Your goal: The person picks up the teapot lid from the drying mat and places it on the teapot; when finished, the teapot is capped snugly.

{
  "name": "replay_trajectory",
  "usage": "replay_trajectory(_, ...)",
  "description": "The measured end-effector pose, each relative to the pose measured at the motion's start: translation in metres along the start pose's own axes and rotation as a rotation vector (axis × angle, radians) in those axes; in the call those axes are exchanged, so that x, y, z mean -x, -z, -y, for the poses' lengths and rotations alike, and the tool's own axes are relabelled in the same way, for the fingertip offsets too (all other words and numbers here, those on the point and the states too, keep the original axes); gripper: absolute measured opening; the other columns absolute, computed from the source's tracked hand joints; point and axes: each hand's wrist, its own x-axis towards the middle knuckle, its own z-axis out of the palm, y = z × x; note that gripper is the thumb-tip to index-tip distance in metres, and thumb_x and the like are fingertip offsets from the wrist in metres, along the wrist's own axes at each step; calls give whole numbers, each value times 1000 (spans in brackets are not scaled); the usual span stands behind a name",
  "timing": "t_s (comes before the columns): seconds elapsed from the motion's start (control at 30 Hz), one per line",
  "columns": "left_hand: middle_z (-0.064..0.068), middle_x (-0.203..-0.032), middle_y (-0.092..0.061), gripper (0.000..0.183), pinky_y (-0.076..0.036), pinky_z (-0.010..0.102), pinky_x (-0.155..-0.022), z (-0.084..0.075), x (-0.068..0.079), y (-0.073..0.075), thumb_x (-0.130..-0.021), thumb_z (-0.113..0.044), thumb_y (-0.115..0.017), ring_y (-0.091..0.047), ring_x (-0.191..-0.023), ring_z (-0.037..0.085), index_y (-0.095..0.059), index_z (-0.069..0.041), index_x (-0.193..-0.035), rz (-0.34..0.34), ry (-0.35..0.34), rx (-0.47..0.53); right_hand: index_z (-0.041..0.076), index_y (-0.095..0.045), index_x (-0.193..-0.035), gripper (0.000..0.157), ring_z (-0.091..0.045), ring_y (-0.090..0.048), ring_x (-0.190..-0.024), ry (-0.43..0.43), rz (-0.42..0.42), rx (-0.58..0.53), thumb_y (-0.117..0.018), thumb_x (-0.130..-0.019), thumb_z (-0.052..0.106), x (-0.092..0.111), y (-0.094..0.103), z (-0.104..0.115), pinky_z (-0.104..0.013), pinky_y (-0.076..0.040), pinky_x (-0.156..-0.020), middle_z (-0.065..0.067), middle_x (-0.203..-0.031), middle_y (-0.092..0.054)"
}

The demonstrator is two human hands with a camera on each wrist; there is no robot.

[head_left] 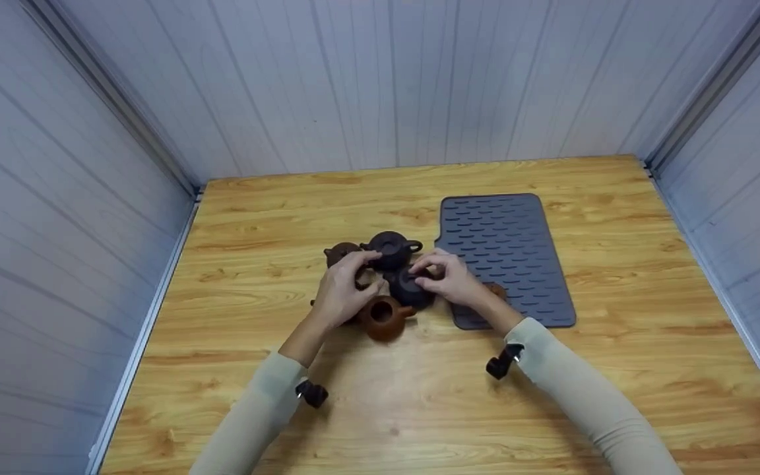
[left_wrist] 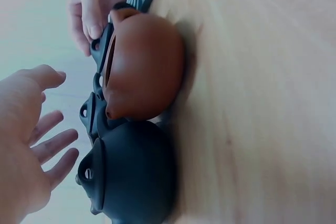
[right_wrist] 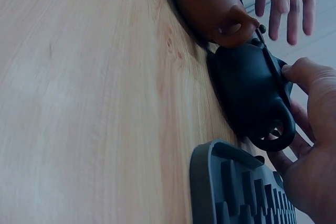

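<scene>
Several small teapots stand close together on the table. My right hand (head_left: pixel 449 280) pinches the lid knob of a dark teapot (right_wrist: pixel 244 87), which is seated with its loop handle toward me in the right wrist view. Over the cluster hovers my left hand (head_left: pixel 344 293), fingers spread and holding nothing. In front is a reddish-brown teapot (head_left: pixel 385 330) with its mouth uncovered. A black teapot (head_left: pixel 390 245) stands behind, beside a brown teapot (head_left: pixel 338 253). Another dark teapot (left_wrist: pixel 139 171), lidded, is largely hidden under my left hand in the head view.
A grey ridged mat (head_left: pixel 499 231) lies right of the teapots. On it is a small brown round thing (head_left: pixel 497 290), partly hidden by my right wrist. The wooden table (head_left: pixel 254 218) is enclosed by pale panel walls at the back and sides.
</scene>
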Motion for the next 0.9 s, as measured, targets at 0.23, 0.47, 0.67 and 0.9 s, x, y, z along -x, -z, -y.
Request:
replay_trajectory(0.23, 15, -142, -73, 50, -59, 58, -111, -4, 28, 9, -93, -12, -89, -71, -135, 38, -75, -10, -141, -60, -44, -20, 2, -85, -118, 17, -35, -67, -104, 15, 1, 28, -81, -102, 5, 1, 0, -1, -36, -53, -93, -25, -125, -72)
replay_trajectory(0.47, 15, -134, -71, 57, -63, 53, -99, -3, 53, 19, -92, -13, -90, -75, -115, 32, -71, -10, -145, -41, 23, -3, 2, -85, -121, 19, -22, -67, -122, 25, 7, 31, -80, -103, 5, 3, 4, -2, -42, -57, -108, -23, -130, -75)
replay_trajectory(0.67, 14, -124, -75, 61, -67, 47, -90, 0, 69, 21, -93, -20, -94, -78, -102, 29, -68, -11, -148, 8, 101, -37, 3, -85, -124, 21, -27, -68, -120, 22, 25, 29, -79, -105, 7, 4, 6, -1, -45, -56, -107, -23, -133, -74)
replay_trajectory(0.9, 12, -111, -84, 55, -69, 46, -86, -1, 78, 16, -92, -24, -96, -82, -96, 28, -73, -9, -141, -1, 155, -31, 0, -83, -126, 23, -37, -71, -125, 16, 40, 19, -77, -105, 4, 6, 7, -1, -51, -60, -110, -26, -136, -72)
